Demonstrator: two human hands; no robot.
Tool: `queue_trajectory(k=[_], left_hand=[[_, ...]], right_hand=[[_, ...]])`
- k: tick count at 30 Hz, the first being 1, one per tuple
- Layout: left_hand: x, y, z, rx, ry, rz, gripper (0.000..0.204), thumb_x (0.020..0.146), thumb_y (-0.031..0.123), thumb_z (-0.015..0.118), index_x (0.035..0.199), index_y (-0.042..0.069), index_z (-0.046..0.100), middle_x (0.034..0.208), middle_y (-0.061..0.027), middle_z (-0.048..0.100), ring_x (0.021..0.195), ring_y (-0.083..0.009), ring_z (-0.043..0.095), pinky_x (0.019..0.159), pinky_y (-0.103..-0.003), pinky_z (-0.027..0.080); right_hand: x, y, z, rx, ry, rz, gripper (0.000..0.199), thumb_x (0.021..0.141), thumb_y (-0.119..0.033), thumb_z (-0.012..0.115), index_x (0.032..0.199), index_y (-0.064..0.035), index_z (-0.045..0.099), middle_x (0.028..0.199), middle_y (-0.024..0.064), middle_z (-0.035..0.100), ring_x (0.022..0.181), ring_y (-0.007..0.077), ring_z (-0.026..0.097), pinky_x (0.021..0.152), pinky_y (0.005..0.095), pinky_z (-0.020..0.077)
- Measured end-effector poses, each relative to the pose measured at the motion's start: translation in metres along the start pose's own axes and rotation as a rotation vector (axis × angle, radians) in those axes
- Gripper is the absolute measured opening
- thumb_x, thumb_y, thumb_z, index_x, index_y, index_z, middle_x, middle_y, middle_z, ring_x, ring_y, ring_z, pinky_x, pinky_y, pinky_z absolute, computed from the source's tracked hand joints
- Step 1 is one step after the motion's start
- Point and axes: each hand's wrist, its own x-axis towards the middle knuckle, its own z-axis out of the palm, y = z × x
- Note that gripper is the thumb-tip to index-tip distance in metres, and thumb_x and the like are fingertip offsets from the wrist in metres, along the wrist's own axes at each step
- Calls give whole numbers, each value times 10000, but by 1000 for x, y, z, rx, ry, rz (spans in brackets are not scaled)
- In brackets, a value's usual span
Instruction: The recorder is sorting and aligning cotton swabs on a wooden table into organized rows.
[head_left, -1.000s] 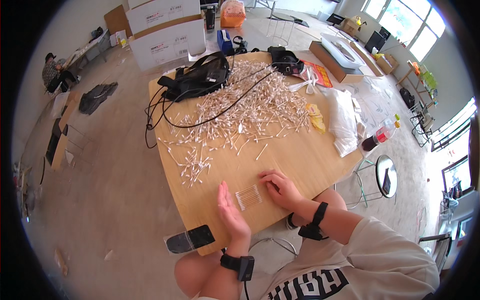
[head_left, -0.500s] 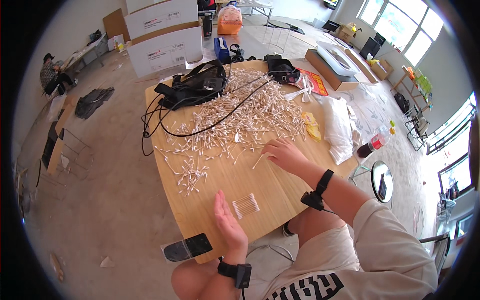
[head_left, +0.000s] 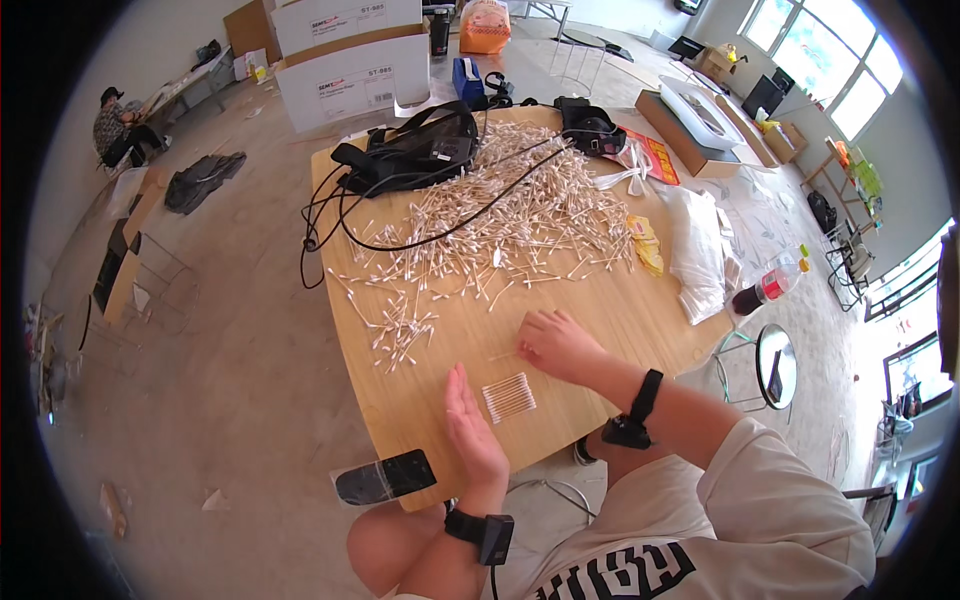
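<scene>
At a light-brown wooden table (head_left: pixel 400 425) on grey floor (head_left: pixel 250 350), pinching a blurred pale swab (head_left: pixel 502 356) in right hand (head_left: pixel 557 346), beyond white-tipped cotton-swab row (head_left: pixel 510 397) beside open left hand (head_left: pixel 474 430)

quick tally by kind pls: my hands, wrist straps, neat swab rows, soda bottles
Hands: 2 (left hand, right hand)
Wrist straps: 2 (left strap, right strap)
Neat swab row: 1
Soda bottle: 1
Total: 6
</scene>
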Motion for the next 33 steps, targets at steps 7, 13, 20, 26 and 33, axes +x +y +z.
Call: queue_trajectory(k=[7,13,20,26,33], left_hand=[[0,4,2,-3,-5,-25,742,1092,520,208,1570,-47,242,1634,-242,281,1544,-332,226,1269,-447,117],[0,3,1,-1,-4,-28,759,1087,543,208,1575,-37,241,1636,-236,281,1542,-332,231,1268,-448,123],[0,5,2,-13,3,-39,760,1086,550,202,1575,-30,246,1633,-228,291,1540,-329,237,1266,-446,142],[0,4,2,-18,4,-41,763,1083,566,198,1579,-10,263,1639,-211,293,1542,-311,238,1262,-444,130],[0,-1,1,-11,-6,-28,778,1077,589,207,1580,0,277,1644,-195,296,1541,-298,241,1261,-438,127]], right_hand=[[-9,-28,2,147,-13,-76,101,903,-197,677,957,-130,624,995,45,586,1005,249,596,871,401,451],[-13,-32,0,218,18,-79,81,913,-187,677,961,-136,636,1004,44,587,1020,263,588,885,406,450],[-18,-50,-7,65,56,-207,303,901,-198,692,1201,-167,663,1383,8,569,1298,238,515,1026,439,420],[-24,-51,-6,-43,-2,-244,446,898,-224,690,1337,-181,625,1530,18,482,1427,240,432,1104,474,379],[-26,-48,-12,9,-8,-253,471,907,-223,672,1369,-175,593,1575,71,430,1465,279,390,1134,498,350]])
